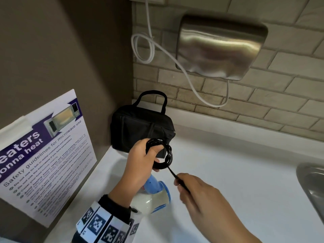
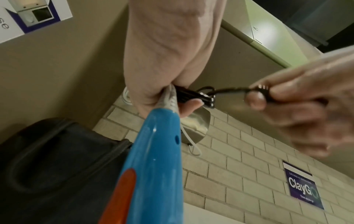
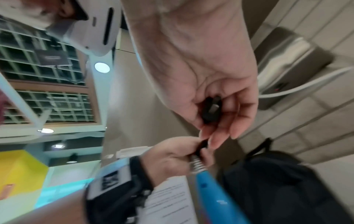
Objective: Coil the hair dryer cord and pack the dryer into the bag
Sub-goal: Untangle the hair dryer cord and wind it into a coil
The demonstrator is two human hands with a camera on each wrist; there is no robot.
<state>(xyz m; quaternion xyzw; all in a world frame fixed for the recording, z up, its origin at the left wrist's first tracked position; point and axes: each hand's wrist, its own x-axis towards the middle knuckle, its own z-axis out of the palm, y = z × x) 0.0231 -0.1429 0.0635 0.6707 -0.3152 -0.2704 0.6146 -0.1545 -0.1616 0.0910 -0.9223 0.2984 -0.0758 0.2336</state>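
Observation:
My left hand point(image 1: 143, 156) grips a black coil of cord point(image 1: 160, 154) wound into several loops, held above the counter in front of the black bag point(image 1: 140, 127). The blue and white hair dryer point(image 1: 155, 192) hangs below that hand by its blue handle point(image 2: 157, 151). My right hand point(image 1: 194, 188) pinches the free end of the cord point(image 1: 177, 177), and the black plug point(image 3: 210, 109) lies in its curled fingers. The bag stands in the corner with its handle point(image 1: 152, 97) up; I cannot see an opening.
A white counter point(image 1: 228, 172) runs to a steel sink point(image 1: 312, 186) at the right edge. A metal wall unit point(image 1: 219, 48) with a white cable point(image 1: 189, 79) hangs on the brick wall. A microwave safety poster point(image 1: 43, 155) leans on the left wall.

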